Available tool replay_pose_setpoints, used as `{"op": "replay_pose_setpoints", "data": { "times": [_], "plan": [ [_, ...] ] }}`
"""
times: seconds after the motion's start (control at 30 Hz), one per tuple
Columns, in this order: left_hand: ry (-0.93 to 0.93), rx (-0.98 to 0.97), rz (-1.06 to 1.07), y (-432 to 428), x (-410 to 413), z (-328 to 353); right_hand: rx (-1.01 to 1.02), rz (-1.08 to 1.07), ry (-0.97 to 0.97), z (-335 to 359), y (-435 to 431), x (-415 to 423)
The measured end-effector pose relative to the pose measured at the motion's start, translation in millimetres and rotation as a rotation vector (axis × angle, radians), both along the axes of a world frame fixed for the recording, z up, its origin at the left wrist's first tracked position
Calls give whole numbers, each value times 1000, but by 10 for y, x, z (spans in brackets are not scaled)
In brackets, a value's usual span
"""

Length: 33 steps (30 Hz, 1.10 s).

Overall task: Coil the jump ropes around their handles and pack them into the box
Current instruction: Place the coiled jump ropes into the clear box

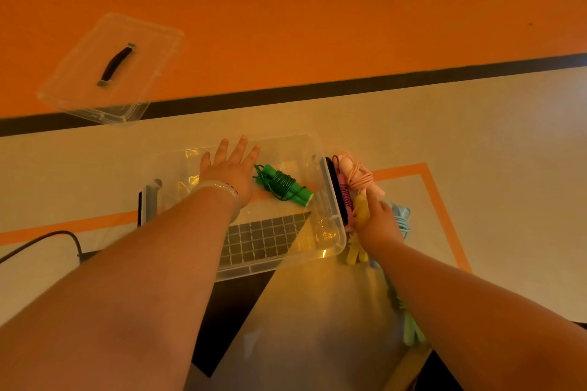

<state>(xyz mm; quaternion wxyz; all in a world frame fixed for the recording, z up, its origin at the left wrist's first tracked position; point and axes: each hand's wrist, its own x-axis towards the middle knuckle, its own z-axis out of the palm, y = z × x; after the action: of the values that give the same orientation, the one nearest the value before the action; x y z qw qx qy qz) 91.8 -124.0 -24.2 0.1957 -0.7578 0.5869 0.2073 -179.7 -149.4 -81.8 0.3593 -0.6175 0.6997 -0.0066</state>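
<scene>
- Green jump rope (284, 186), coiled round its paired handles, lies inside the clear box (332, 243) at mid-frame, on the right half of its floor.
- Left hand (230, 165) is released: palm down, fingers straight and spread over the box's inside, just left of that rope and holding nothing. A white bracelet (216, 189) circles its wrist.
- Right hand (378, 222) grasps the yellow jump rope (362, 211) just outside the box's right wall; yellow ends show above and below the hand.
- Pink jump rope (359, 174) and a magenta handle (344, 195) lie against that same wall, touching the yellow one.
- Pale blue jump rope (401, 216) sits just right of the right hand; a light green jump rope (409, 333) shows under the right forearm.
- Grid-patterned sheet (263, 238) shows through the box floor.
- Clear lid (95, 67) with a dark handle lies at upper left, well apart from the box.
- Black cable (47, 236) curves at the left edge.
</scene>
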Motion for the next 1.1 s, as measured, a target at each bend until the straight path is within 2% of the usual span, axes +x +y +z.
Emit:
{"op": "replay_pose_setpoints", "data": {
  "times": [0.13, 0.27, 0.43, 0.6, 0.73, 0.83, 0.97, 1.1],
  "plan": [
    [-25, -6, 11, -2, 40, -61, -4, -117, 0, -7, -55, 18],
    [-43, -21, 21, -26, 150, -136, -96, -183, -40, 88, -41, -32],
    [-41, -8, 56, -42, 188, -110, -270, -216, -282, 475, -151, 87],
    [-21, -47, 110, 55, 250, -56, -417, 8, -429, 906, -338, 443],
    [-24, -35, 144, 193, 360, -30, -429, 300, -402, 1013, -247, 730],
    [-15, -40, 160, 274, 438, -12, -399, 542, -268, 950, -83, 898],
    [-19, -78, 155, 326, 508, -41, -402, 918, 41, 731, 107, 1155],
    [-31, -112, 123, 320, 566, -83, -243, 1077, 237, 414, 265, 1265]
  ]
}}
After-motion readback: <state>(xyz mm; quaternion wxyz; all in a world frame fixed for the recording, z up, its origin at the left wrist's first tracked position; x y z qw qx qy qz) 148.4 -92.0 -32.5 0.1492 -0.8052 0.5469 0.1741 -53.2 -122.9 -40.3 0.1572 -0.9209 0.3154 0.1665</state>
